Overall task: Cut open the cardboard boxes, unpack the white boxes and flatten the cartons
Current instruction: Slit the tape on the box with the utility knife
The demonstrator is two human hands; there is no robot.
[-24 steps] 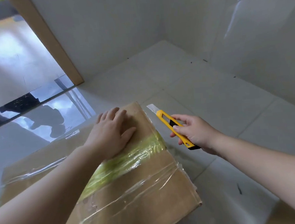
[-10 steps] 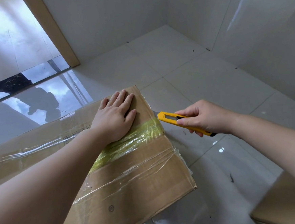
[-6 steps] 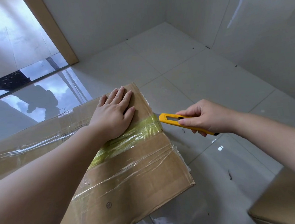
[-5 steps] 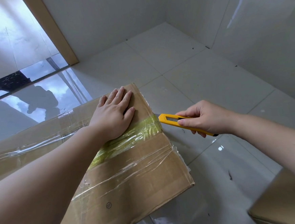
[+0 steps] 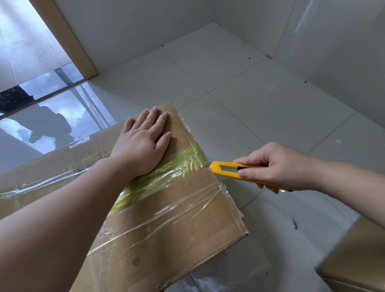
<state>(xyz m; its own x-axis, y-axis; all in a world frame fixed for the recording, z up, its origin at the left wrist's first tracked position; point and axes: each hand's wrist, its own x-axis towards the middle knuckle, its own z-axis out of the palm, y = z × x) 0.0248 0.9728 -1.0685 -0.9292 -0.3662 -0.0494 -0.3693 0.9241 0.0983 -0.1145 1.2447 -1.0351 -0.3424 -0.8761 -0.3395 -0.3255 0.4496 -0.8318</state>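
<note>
Glossy floor tiles carry the cardboard box; left hand presses flat, right hand grips the yellow knife, blade seemingly hidden at the seam; a slip could cut contents

Open tiled floor stretches beyond the cardboard box toward the wall corner, nothing on it, so passage is free there. The left hand lies flat across the box's far end beside the yellow-green tape, blocking that stretch, while the right hand with the yellow utility knife fills the gap just off the box's right edge. A second carton crowds the lower right corner.
</note>
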